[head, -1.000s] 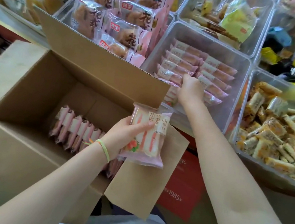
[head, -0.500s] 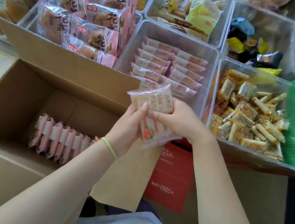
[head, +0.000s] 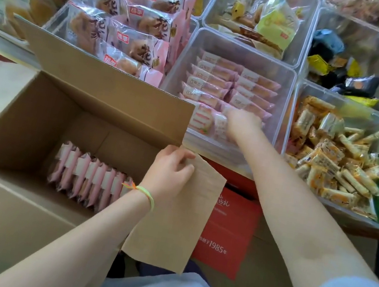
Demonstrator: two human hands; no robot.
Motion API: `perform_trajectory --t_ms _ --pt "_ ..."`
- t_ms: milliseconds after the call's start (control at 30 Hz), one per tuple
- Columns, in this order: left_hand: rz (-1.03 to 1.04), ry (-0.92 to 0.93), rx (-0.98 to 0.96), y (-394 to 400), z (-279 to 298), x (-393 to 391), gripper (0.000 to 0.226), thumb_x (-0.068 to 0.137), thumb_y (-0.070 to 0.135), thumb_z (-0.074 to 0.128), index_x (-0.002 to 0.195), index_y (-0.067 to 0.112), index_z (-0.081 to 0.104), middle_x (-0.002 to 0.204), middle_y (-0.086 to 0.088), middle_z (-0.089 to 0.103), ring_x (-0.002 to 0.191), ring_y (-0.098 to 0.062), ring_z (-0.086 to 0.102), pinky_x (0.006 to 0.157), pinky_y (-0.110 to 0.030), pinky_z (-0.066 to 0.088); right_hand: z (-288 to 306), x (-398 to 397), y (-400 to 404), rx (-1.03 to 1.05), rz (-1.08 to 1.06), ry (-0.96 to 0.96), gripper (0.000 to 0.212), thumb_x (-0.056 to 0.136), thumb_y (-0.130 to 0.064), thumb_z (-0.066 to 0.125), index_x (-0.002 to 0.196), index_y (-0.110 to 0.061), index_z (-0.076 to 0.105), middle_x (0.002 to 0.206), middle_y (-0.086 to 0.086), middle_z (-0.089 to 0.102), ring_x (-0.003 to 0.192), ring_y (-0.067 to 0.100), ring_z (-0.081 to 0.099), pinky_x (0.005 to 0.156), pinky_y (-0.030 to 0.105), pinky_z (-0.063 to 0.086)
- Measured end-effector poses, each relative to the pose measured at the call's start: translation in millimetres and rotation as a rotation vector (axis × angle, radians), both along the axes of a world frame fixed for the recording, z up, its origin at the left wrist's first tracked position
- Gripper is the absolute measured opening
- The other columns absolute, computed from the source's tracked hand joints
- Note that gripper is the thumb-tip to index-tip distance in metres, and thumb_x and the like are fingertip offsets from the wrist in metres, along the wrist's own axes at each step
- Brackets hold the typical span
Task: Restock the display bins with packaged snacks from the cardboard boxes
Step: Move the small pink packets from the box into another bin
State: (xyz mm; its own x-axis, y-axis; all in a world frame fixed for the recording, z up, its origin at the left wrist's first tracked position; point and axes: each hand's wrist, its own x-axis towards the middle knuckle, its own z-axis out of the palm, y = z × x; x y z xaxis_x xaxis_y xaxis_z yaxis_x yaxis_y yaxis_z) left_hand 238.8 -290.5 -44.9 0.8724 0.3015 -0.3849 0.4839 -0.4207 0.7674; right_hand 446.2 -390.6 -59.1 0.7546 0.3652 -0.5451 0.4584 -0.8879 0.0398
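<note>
Now pink-wrapped snack packet is set into clear plastic bin by right hand, grip blurred; brown cardboard box flap is held by left hand; one row of upright pink packets left in box.

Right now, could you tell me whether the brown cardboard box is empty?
Not empty: the brown cardboard box holds a row of pink snack packets standing on edge.
</note>
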Motion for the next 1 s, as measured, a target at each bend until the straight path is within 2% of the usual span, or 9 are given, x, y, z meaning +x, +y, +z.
perform_trajectory --t_ms 167,367,433,500,600,700,800,900,1000 --pt "-0.016 -0.009 -0.001 5 2 -3 0.026 0.094 0.017 0.057 0.119 0.021 0.065 0.112 0.003 0.052 0.116 -0.017 0.048 0.106 -0.031 0.037 -35 2 -2 -0.049 0.074 -0.187 0.043 0.093 -0.006 0.051 0.136 -0.012 0.046 0.133 0.018 0.055 0.124 0.036 0.051 0.098 0.044 0.042" --pt "-0.003 -0.017 -0.014 6 -3 -4 0.024 0.094 0.018 0.057 0.118 0.022 0.064 0.115 0.002 0.052 0.117 -0.016 0.045 0.104 -0.030 0.038 -15 -2 9 0.031 0.044 -0.368 0.037 0.094 -0.010 0.052 0.131 -0.008 0.048 0.130 0.019 0.053 0.119 0.034 0.052 0.090 0.044 0.046" --pt "0.008 -0.019 -0.016 5 -5 -5 0.025 0.094 0.018 0.057 0.117 0.022 0.065 0.115 0.001 0.053 0.117 -0.016 0.044 0.104 -0.031 0.038 -6 -4 21 0.226 0.043 -0.208 0.022 0.097 -0.014 0.049 0.116 -0.010 0.058 0.116 0.014 0.062 0.102 0.032 0.059 0.072 0.036 0.047" --pt "0.012 -0.023 -0.019 5 -6 -5 0.025 0.093 0.018 0.058 0.116 0.022 0.065 0.115 0.002 0.053 0.117 -0.016 0.044 0.104 -0.032 0.038 2 -11 41 0.329 -0.003 0.141 0.023 0.099 -0.019 0.045 0.110 -0.014 0.064 0.112 0.011 0.068 0.092 0.026 0.062 0.066 0.030 0.045" --pt "-0.006 -0.023 -0.004 6 -6 -5 0.025 0.093 0.018 0.058 0.117 0.022 0.064 0.115 0.000 0.053 0.116 -0.018 0.046 0.104 -0.033 0.038 8 -25 66 0.259 -0.073 0.489 0.038 0.106 -0.025 0.040 0.142 -0.017 0.050 0.145 0.009 0.051 0.125 0.027 0.054 0.092 0.032 0.045" --pt "-0.010 -0.019 0.000 7 -6 -6 0.025 0.093 0.019 0.058 0.118 0.021 0.064 0.116 -0.002 0.053 0.116 -0.019 0.045 0.104 -0.035 0.039 9 -28 78 0.152 -0.071 0.498 0.049 0.108 -0.026 0.037 0.153 -0.009 0.031 0.158 0.010 0.034 0.138 0.028 0.040 0.107 0.035 0.036" --pt "-0.020 0.006 0.016 7 -7 -10 0.029 0.094 0.020 0.057 0.122 0.022 0.062 0.122 -0.001 0.051 0.120 -0.017 0.041 0.104 -0.033 0.038 9 -27 87 0.206 -0.076 0.426 0.041 0.106 -0.021 0.042 0.144 -0.005 0.044 0.149 0.012 0.046 0.129 0.029 0.049 0.100 0.034 0.040" --pt "-0.019 0.008 0.014 6 -8 -13 0.030 0.094 0.021 0.056 0.124 0.023 0.061 0.125 0.001 0.049 0.122 -0.016 0.038 0.104 -0.032 0.038 10 -33 86 0.174 -0.079 0.394 0.042 0.108 -0.012 0.031 0.147 0.003 0.035 0.153 0.018 0.038 0.140 0.031 0.037 0.105 0.030 0.032" --pt "-0.013 -0.004 0.014 6 -8 -14 0.031 0.094 0.021 0.056 0.125 0.024 0.061 0.124 0.002 0.048 0.122 -0.015 0.037 0.104 -0.031 0.038 16 -30 80 0.219 -0.102 0.463 0.036 0.106 -0.014 0.037 0.139 -0.003 0.048 0.145 0.015 0.050 0.132 0.032 0.048 0.101 0.034 0.042"
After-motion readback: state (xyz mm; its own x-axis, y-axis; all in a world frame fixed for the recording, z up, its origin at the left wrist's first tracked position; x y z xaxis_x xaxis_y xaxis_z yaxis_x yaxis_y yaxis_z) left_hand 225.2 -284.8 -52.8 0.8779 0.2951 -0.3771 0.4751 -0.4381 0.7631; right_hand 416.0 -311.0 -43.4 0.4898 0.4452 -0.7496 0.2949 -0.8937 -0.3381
